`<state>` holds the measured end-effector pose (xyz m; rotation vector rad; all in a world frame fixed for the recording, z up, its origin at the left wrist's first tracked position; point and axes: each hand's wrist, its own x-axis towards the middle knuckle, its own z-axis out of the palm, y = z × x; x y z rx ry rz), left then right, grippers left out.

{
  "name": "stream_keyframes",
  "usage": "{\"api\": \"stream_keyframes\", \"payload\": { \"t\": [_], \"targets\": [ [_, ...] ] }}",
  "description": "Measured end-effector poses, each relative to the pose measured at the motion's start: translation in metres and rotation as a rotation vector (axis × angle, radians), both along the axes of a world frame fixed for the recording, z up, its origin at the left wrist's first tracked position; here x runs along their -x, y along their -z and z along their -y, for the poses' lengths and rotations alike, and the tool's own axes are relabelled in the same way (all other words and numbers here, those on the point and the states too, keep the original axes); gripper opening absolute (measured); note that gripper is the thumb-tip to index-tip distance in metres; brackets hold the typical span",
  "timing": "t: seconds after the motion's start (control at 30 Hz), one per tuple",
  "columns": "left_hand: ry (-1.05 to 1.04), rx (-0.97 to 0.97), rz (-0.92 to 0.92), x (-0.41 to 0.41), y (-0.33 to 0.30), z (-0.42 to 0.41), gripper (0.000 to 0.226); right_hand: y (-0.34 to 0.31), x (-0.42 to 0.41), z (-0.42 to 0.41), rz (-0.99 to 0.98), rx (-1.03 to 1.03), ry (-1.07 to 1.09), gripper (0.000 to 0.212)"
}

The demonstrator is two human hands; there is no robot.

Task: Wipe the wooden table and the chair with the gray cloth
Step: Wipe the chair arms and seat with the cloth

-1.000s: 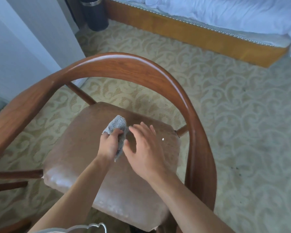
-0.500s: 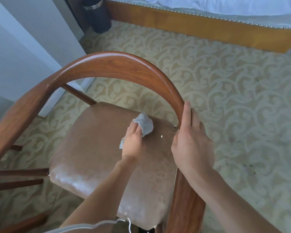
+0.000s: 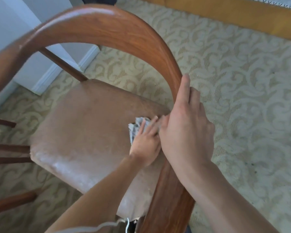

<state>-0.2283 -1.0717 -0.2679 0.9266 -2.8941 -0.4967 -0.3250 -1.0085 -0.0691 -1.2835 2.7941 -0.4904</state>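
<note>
A wooden chair with a curved back rail (image 3: pixel 118 29) and a brown padded seat (image 3: pixel 84 132) fills the view. My left hand (image 3: pixel 145 145) presses the crumpled gray cloth (image 3: pixel 136 127) flat against the seat near its far right corner, fingers straight over it. My right hand (image 3: pixel 186 130) rests on the right side of the curved rail, fingers along the wood and the thumb side hidden behind the rail. Most of the cloth lies hidden under my left hand.
Patterned beige carpet (image 3: pixel 242 98) surrounds the chair. A white wall corner with a skirting board (image 3: pixel 45 78) stands at the left. A wooden bed frame (image 3: pixel 233 15) runs along the top right. Dark chair rungs (image 3: pixel 8 153) stick out at the left.
My left hand slid the cloth across the seat toward the right, up to the rail. My right hand left the cloth and took the chair's right rail.
</note>
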Motion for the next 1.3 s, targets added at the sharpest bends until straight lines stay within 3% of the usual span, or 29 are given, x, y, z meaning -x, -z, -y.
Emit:
{"api": "stream_keyframes", "payload": {
  "t": [0.03,0.1,0.13,0.27,0.3,0.4,0.5,0.67,0.77,0.9,0.97,1.13,1.3],
  "targets": [
    [0.056,-0.036,-0.056,-0.006,-0.001,-0.007,0.047,-0.001,0.000,-0.001,0.010,-0.003,-0.005,0.093],
    [0.159,0.068,-0.067,-0.011,-0.005,0.001,0.062,-0.003,0.000,0.000,0.023,-0.010,-0.017,0.091],
    [0.102,0.115,-0.050,-0.013,-0.005,0.017,0.065,-0.003,0.000,-0.001,0.029,-0.015,-0.019,0.089],
    [-0.492,0.138,0.033,-0.027,-0.009,0.109,0.041,-0.005,0.000,0.001,0.062,-0.035,-0.025,0.086],
    [-0.540,0.113,0.047,-0.027,-0.009,0.125,0.034,-0.004,-0.001,0.001,0.075,-0.035,-0.022,0.086],
    [-0.382,0.087,-0.100,0.004,-0.004,0.120,0.019,-0.002,-0.001,0.001,0.088,-0.036,-0.016,0.086],
    [-0.192,0.061,-0.201,0.034,0.003,0.091,0.027,0.001,0.000,0.003,0.074,-0.048,0.002,0.082],
    [-0.141,-0.020,-0.246,0.034,-0.008,0.056,0.015,-0.001,0.000,0.001,0.055,-0.040,-0.004,0.078],
    [-0.080,-0.094,-0.344,0.025,-0.015,0.011,0.025,-0.004,-0.002,0.002,0.055,-0.047,-0.008,0.083],
    [0.176,0.076,-0.417,0.006,-0.019,-0.033,0.022,-0.003,-0.004,0.002,0.025,-0.066,0.019,0.086],
    [0.215,0.047,-0.376,-0.008,-0.013,-0.034,0.019,-0.003,-0.004,0.001,0.022,-0.054,0.016,0.085],
    [0.093,0.103,-0.272,-0.037,-0.002,0.035,0.037,0.002,-0.002,-0.001,-0.020,-0.005,-0.003,0.084],
    [-0.281,0.126,-0.077,-0.036,-0.020,0.081,0.022,0.008,-0.002,0.001,-0.063,0.037,0.021,0.084]
  ]
}}
